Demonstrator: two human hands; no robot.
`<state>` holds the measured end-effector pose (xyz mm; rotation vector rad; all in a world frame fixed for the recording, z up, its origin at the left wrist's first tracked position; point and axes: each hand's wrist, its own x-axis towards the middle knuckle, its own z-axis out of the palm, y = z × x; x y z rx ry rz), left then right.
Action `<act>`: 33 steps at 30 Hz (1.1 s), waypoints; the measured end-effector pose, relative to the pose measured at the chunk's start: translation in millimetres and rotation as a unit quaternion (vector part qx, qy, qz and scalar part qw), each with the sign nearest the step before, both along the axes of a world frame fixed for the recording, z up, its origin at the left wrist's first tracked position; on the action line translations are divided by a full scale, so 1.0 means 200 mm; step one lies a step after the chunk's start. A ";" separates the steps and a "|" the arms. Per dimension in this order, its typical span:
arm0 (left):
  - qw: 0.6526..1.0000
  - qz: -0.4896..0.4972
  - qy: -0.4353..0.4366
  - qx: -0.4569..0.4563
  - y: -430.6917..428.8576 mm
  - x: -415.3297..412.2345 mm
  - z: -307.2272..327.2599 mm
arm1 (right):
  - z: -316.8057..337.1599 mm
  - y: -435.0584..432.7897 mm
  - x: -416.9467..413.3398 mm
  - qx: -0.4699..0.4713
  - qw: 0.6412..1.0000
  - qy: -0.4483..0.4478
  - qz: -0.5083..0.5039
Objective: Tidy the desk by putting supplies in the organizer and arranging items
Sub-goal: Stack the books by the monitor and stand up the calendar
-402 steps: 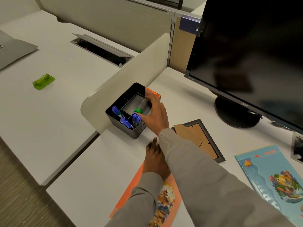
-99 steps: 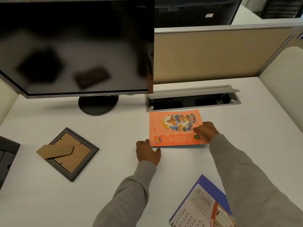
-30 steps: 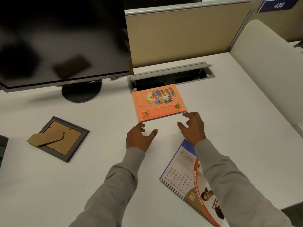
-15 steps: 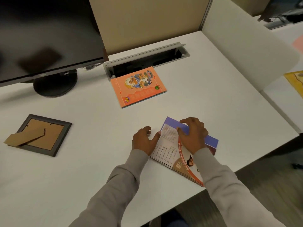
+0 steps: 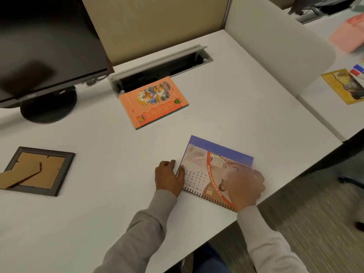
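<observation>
A spiral-bound desk calendar (image 5: 204, 170) lies flat near the desk's front right edge. My left hand (image 5: 169, 179) is at its left edge, fingers curled on the desk and the thumb on the calendar's edge. My right hand (image 5: 245, 189), blurred by motion, covers the calendar's lower right corner with fingers curled round its right edge. An orange booklet (image 5: 152, 104) lies further back, beside the cable tray. A dark picture frame (image 5: 38, 170) lies face down at the left, its cardboard stand sticking out.
A black monitor (image 5: 45, 38) on a round stand fills the back left. An open metal cable tray (image 5: 161, 67) is set into the desk (image 5: 98, 213) behind the booklet. A white divider (image 5: 275, 50) borders the right side; papers lie on the desk beyond it.
Both hands came back from the orange booklet to the calendar. In the last half second my right hand slid from the calendar's top to its lower right corner.
</observation>
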<state>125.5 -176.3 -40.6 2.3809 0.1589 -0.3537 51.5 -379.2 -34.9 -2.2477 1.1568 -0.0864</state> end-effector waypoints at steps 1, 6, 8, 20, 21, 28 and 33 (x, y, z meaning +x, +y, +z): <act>1.000 -0.002 0.002 0.002 0.00 0.00 0.00 | 0.00 0.00 -0.01 0.004 1.000 0.006 -0.007; 1.000 -0.019 0.005 -0.001 -0.03 0.00 0.01 | 0.03 -0.02 -0.01 0.042 0.999 -0.005 -0.017; 1.000 -0.018 0.008 -0.007 -0.04 -0.01 0.02 | 0.05 -0.01 0.00 0.057 0.998 -0.015 -0.029; 0.996 0.062 -0.021 -0.060 -0.04 -0.01 0.03 | 0.14 -0.04 0.07 0.093 0.991 -0.093 -0.038; 0.994 0.075 -0.025 -0.071 -0.03 0.00 0.04 | 0.15 -0.05 0.09 0.104 0.988 -0.108 -0.037; 0.979 0.159 -0.034 -0.122 0.11 0.10 0.17 | 0.23 -0.03 0.24 0.157 0.972 -0.173 0.025; 0.967 0.202 -0.064 -0.143 0.25 0.19 0.32 | 0.33 -0.02 0.37 0.205 0.951 -0.214 0.089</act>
